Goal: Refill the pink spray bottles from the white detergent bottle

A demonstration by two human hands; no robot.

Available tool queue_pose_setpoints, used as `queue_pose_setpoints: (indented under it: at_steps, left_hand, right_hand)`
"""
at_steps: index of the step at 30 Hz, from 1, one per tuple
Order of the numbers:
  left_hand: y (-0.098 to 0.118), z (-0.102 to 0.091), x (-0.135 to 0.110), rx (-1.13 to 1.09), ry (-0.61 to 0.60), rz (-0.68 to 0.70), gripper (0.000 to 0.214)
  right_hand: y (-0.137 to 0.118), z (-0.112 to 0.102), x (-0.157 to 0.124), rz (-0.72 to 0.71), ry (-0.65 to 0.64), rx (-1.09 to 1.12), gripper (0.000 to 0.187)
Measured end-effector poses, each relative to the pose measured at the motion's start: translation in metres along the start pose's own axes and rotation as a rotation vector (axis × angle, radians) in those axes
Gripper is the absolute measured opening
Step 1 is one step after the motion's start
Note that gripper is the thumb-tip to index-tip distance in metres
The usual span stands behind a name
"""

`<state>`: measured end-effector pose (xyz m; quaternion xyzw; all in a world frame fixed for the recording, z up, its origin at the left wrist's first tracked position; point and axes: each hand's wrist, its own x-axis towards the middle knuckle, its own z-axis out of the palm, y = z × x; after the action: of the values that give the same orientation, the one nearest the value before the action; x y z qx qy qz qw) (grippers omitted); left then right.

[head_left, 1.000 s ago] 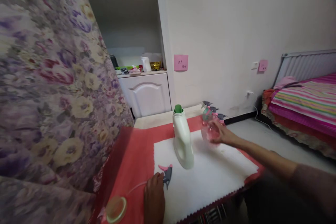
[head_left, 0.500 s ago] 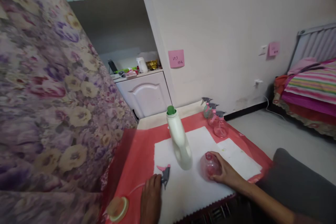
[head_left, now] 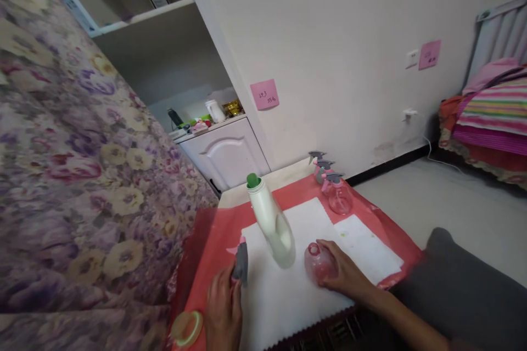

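Observation:
My right hand [head_left: 343, 274] is wrapped round a clear pink spray bottle [head_left: 318, 270] with an uncovered neck, standing on the white cloth [head_left: 284, 296]. At the left, my left hand [head_left: 224, 304] grips a grey and pink spray nozzle [head_left: 241, 263] by its lower part, over the cloth's left edge. Between the two hands stands a tall pale green jug [head_left: 269, 219], its mouth uncapped. Behind the jug's mouth shows something green, perhaps a cap [head_left: 252, 179].
Several spray bottles [head_left: 340, 200] with grey nozzles stand at the table's far right corner. A yellowish round lid or dish [head_left: 187, 329] lies on the red table cover [head_left: 206, 247] at the near left. A floral curtain [head_left: 94, 175] hangs along the left, and a grey seat [head_left: 457, 279] is at the right.
My left hand has turned and now holds the spray nozzle more upright. The right hand still grips the pink bottle. The whole view has tilted a little.

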<state>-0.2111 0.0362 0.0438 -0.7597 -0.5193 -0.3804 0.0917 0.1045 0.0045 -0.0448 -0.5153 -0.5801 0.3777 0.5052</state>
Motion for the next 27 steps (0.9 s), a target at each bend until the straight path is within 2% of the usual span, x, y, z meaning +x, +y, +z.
queue_pose_setpoints:
  at_steps: [5, 9, 12, 16, 21, 27]
  left_hand:
    - [0.078, -0.032, 0.021, -0.271, 0.080, -0.273, 0.042]
    - [0.120, -0.040, 0.032, -0.513, 0.236, -0.499, 0.041]
    - [0.134, -0.033, 0.035, -0.670, 0.310, -0.561, 0.041]
    - [0.147, -0.019, 0.035, -0.881, 0.278, -0.555, 0.039]
    - [0.160, -0.005, 0.034, -0.810, 0.220, -0.552, 0.039]
    - [0.166, 0.010, 0.032, -0.809, 0.081, -0.494, 0.044]
  right_hand:
    - [0.001, -0.002, -0.003, -0.019, 0.011, 0.006, 0.079]
    - [0.004, -0.001, -0.002, -0.023, 0.004, 0.015, 0.080]
    - [0.009, 0.001, -0.001, -0.034, 0.002, 0.009, 0.084]
    - [0.014, 0.002, 0.000, -0.051, -0.007, -0.002, 0.085]
    - [0.010, 0.001, 0.000, -0.049, -0.003, -0.002, 0.086]
    - [0.002, -0.001, 0.000, -0.061, 0.012, -0.019, 0.085]
